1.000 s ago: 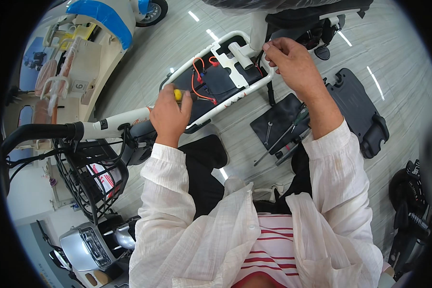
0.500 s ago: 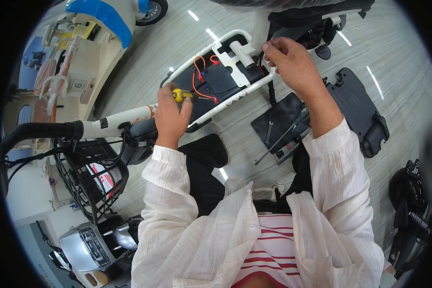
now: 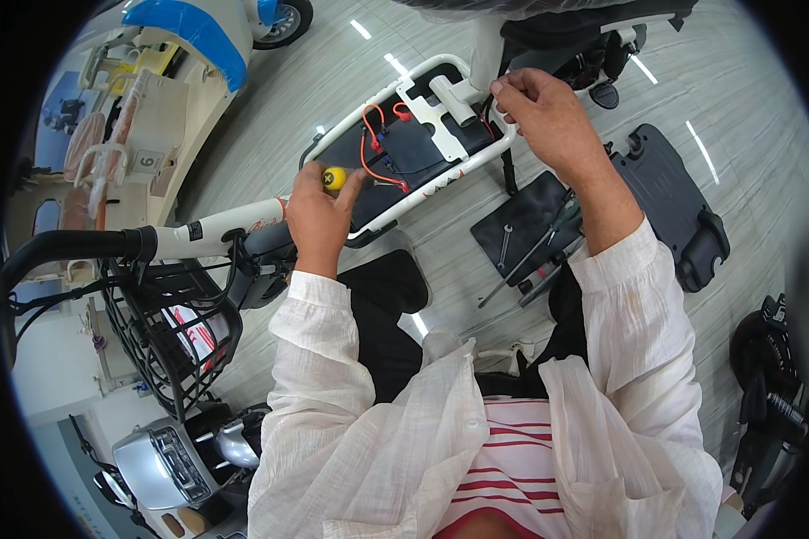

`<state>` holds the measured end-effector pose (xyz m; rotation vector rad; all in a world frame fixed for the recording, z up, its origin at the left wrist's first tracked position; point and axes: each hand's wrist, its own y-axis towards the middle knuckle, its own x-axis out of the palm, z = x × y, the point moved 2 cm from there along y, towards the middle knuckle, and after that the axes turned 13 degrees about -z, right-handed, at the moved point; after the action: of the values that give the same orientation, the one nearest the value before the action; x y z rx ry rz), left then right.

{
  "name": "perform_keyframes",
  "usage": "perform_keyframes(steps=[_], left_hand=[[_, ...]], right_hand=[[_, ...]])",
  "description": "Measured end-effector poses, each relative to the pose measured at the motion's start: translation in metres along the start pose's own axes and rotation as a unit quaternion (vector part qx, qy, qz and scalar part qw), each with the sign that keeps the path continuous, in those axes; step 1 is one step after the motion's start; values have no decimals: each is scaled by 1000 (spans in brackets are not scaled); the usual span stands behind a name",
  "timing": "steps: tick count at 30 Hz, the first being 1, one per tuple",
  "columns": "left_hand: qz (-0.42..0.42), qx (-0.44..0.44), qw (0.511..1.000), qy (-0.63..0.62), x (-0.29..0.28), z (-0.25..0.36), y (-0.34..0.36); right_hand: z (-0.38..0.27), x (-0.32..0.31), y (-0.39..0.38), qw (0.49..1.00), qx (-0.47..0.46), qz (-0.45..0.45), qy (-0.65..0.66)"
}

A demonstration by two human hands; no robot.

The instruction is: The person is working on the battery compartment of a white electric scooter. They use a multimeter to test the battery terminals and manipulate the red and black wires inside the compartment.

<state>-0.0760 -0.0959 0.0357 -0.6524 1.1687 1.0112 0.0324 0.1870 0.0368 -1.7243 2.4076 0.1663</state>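
My left hand is closed around the yellow handle of a screwdriver, whose end faces up at me. The shaft is mostly hidden. It is over the left end of the white tubular scooter frame. Inside that frame lie black batteries, joined by orange wires with red connectors. A white metal bracket spans the frame's right part. By the white seat tube, my right hand has thumb and fingertips pressed together; anything between them is too small to make out.
On the floor to the right lie a black mat with a wrench and longer tools, and a black plastic cover. A handlebar and black wire basket stand left. Other scooters are around me.
My left hand has turned and tilted the screwdriver, so the handle's end now shows. Its thumb has lifted off the handle a little. My right hand stays nearly still.
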Motion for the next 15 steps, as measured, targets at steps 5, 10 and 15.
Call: perform_keyframes(steps=[5, 10, 15], left_hand=[[-18, 189, 975, -118, 5, 3, -2], [-53, 139, 987, -67, 0, 6, -4], [-105, -104, 988, 36, -10, 21, 0]], right_hand=[[0, -1, -1, 1000, 2, 2, -4], [0, -1, -1, 1000, 3, 6, -15], [3, 0, 1, 1000, 0, 4, -23]])
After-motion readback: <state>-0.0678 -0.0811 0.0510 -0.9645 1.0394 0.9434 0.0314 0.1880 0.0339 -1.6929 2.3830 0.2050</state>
